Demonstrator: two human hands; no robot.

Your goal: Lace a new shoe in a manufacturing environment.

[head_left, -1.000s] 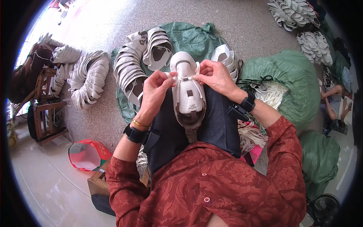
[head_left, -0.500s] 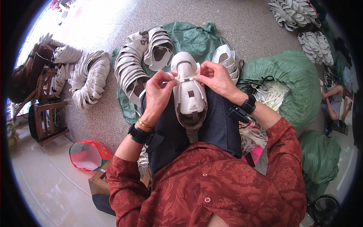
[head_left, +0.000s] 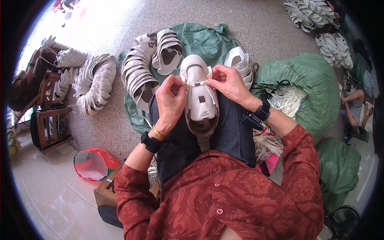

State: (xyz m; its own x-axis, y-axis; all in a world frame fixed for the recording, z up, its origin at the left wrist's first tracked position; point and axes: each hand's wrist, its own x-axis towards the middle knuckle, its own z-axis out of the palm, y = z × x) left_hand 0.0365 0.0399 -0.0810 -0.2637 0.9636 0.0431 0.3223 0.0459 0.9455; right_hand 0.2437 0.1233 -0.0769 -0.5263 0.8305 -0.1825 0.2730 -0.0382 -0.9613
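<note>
A pale shoe upper (head_left: pixel 209 105) with a perforated tongue rests between my thighs, its toe pointing away from me. A white shoelace (head_left: pixel 197 84) crosses the tongue near the toe end. My left hand (head_left: pixel 170 102) is closed in a pinch at the left edge of the upper, where the lace comes out. On the opposite side, my right hand (head_left: pixel 233 85) pinches the lace between thumb and forefinger. The fingertips partly hide the lace ends.
Ahead, a curved stack of shoe uppers (head_left: pixel 138 66) lies on a green sack (head_left: pixel 198 38). More uppers (head_left: pixel 237 64) sit to the right, beside a bulging green sack (head_left: pixel 306 78) of white laces (head_left: pixel 286 100). At left are a red bag (head_left: pixel 95 164) and a wooden stool (head_left: pixel 52 124).
My left hand has shifted slightly right, its wrist turning, with the fingers still at the left edge of the upper. My right hand has hardly moved.
</note>
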